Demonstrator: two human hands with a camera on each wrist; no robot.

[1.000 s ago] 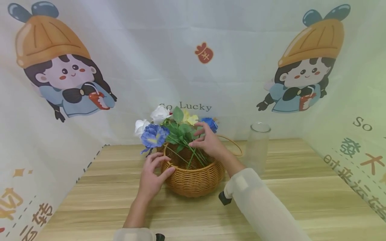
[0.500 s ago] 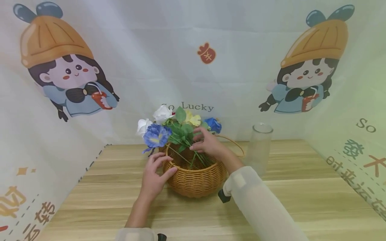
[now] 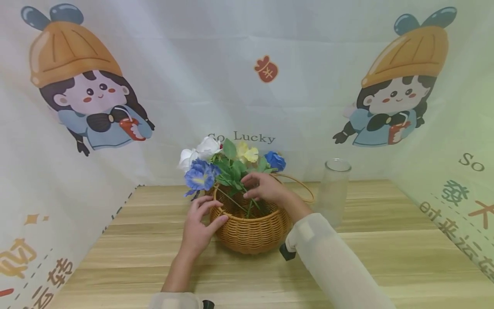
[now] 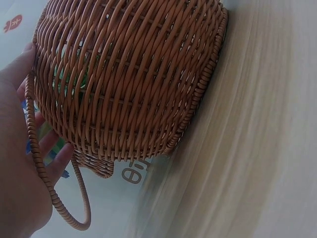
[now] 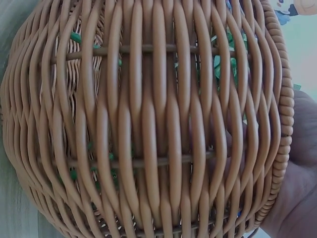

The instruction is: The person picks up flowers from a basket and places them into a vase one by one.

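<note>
I find the left hand [image 3: 197,229] touching the rim of the basket [image 3: 252,236], fingers spread wide. The right hand [image 3: 265,188] is over the basket's opening, fingers bent close to the flowers [image 3: 199,175]; I cannot tell whether they pinch any. The basket stands on the desk [image 3: 405,249] near a glass vase [image 3: 333,195].
</note>
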